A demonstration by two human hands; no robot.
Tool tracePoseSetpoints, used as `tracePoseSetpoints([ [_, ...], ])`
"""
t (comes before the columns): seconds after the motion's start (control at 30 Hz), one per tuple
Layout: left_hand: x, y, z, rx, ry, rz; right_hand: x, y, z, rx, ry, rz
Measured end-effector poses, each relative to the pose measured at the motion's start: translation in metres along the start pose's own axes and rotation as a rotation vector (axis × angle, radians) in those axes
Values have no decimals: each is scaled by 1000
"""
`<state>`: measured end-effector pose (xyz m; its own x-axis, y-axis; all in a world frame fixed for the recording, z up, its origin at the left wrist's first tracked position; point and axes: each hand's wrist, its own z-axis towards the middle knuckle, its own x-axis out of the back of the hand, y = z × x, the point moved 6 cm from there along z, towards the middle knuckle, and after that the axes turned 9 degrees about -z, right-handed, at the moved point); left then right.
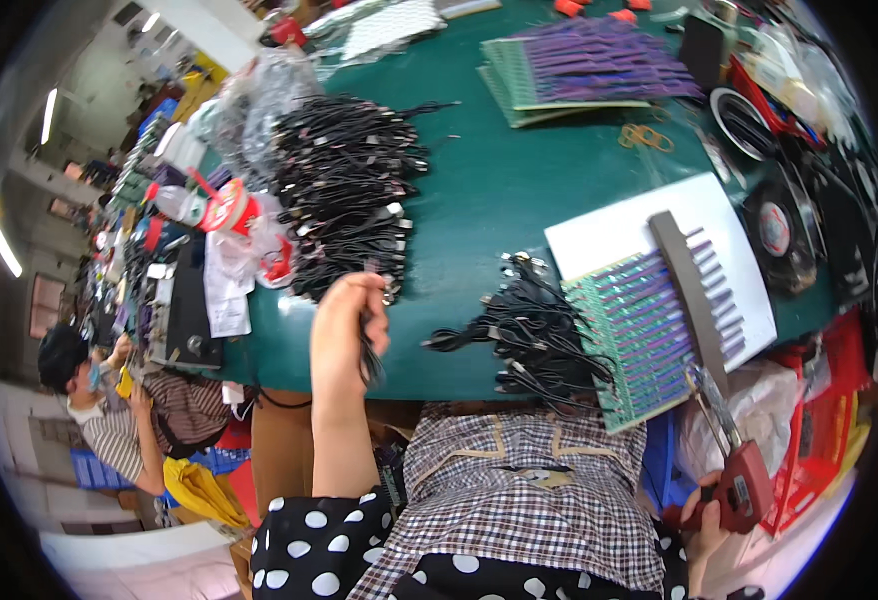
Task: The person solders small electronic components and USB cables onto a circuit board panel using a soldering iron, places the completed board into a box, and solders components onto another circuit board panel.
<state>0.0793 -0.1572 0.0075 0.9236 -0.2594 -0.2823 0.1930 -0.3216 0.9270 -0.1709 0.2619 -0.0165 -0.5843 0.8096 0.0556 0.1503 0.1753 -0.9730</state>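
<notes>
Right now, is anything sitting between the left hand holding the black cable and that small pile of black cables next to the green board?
Nothing visible. Only bare green table lies between the left hand, which grips a black cable, and the small pile of black cables. The green board lies beyond that pile.

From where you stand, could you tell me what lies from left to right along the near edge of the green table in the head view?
Left hand gripping black cables → small cable heap → green board with purple strips on a white sheet → red-handled tool in the right hand.
</notes>
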Motion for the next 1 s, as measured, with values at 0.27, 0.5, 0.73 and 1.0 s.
tracePoseSetpoints([
  [0.27,-168,-71,-105,194,-820,436,-61,-22,35,-66,-103,90],
  [0.5,-192,-68,-122,-251,-900,630,-89,-31,36,37,-229,42],
  [0.73,-194,-71,-127,-231,-912,619,-88,-29,40,90,-191,28],
  [1.0,-177,-92,-117,217,-782,428,-89,-28,40,80,-207,-8],
])
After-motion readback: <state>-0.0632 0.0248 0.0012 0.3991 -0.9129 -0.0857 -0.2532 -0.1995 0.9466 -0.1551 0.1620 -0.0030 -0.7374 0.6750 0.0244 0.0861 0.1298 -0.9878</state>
